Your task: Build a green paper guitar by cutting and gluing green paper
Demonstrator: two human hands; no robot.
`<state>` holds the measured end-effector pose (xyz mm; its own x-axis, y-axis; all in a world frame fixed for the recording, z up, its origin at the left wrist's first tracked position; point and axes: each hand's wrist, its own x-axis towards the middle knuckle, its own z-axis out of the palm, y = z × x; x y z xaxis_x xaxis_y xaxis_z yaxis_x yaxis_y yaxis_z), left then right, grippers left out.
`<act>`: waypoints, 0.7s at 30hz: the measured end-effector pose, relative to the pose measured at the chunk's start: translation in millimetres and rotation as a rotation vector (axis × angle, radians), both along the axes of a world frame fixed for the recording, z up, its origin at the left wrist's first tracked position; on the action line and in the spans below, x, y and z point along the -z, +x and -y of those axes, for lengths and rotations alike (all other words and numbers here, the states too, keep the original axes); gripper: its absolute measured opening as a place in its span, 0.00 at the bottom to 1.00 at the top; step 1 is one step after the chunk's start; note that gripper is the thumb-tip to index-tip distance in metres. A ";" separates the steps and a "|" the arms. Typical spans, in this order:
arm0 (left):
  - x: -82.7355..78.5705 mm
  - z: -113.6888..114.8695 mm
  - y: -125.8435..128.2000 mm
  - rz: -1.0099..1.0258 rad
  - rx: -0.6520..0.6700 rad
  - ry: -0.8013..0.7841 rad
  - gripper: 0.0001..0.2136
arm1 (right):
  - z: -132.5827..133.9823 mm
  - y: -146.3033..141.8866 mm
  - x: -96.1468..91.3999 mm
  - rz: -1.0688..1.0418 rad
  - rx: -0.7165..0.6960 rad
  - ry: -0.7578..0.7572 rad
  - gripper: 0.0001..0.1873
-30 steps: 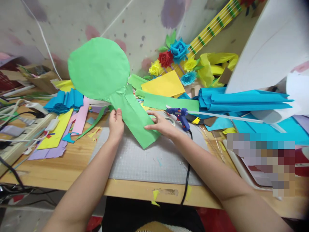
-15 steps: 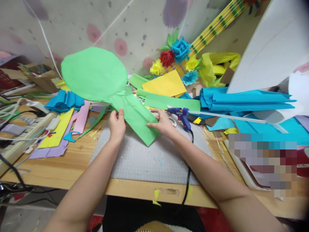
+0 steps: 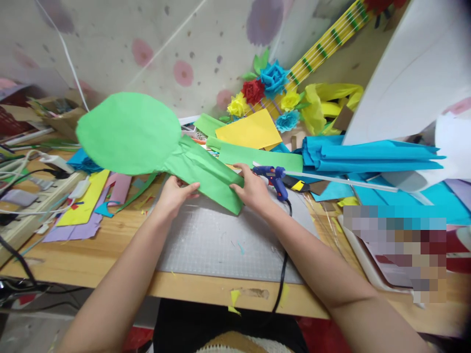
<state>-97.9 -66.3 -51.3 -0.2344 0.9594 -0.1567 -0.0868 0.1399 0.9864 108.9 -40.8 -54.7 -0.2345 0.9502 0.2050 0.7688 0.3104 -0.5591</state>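
Observation:
A green paper cutout (image 3: pixel 128 132), with a wide rounded end and a long creased strip, is held above the grey cutting mat (image 3: pixel 221 245). My left hand (image 3: pixel 176 195) is at the lower edge of the strip near its narrow neck, thumb on the front and fingers partly hidden behind. At the strip's right end, my right hand (image 3: pixel 250 186) pinches the paper between thumb and fingers. Just beyond that hand lies a blue hot glue gun (image 3: pixel 274 177), a long white glue stick (image 3: pixel 342 180) poking out of its back.
Behind stands a yellow guitar-like craft (image 3: pixel 320 49) with paper flowers (image 3: pixel 274 78). Blue crepe paper (image 3: pixel 368 154) lies at right, beside a blurred-out tray-like object (image 3: pixel 390 250). At left are a power strip (image 3: pixel 40 211) and paper scraps (image 3: pixel 86 198). A black cord (image 3: pixel 282 279) hangs over the table edge.
The green cutout has tilted, its rounded end dropping and shifting left. My left hand has turned, its thumb now stretched rightward along the lower edge. My right hand stays at the strip's end.

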 end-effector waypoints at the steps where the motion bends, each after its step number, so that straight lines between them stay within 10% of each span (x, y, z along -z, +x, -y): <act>1: -0.2 4.3 0.7 0.002 -0.016 -0.005 0.23 | -0.1 0.1 -0.6 0.018 -0.015 0.017 0.27; 10: 12.3 52.6 26.2 0.083 -0.039 -0.282 0.10 | -3.2 5.1 0.5 0.232 -0.135 0.061 0.12; 15: -4.6 50.1 4.2 -0.131 0.571 -0.559 0.14 | -7.0 8.9 4.6 0.272 -0.185 0.087 0.11; 17: -16.3 35.5 -5.6 -0.373 0.640 -0.386 0.16 | -7.2 9.6 5.2 0.290 -0.198 0.097 0.11; 21: -35.2 -8.0 -8.2 -1.066 0.276 0.235 0.11 | -4.2 10.5 0.0 0.352 -0.175 0.069 0.10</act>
<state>-106.0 -58.3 -16.1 0.0845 0.9785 0.1879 0.8213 -0.1752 0.5430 119.4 -36.6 -54.7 -0.4591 0.8765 0.1449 0.8417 0.4814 -0.2446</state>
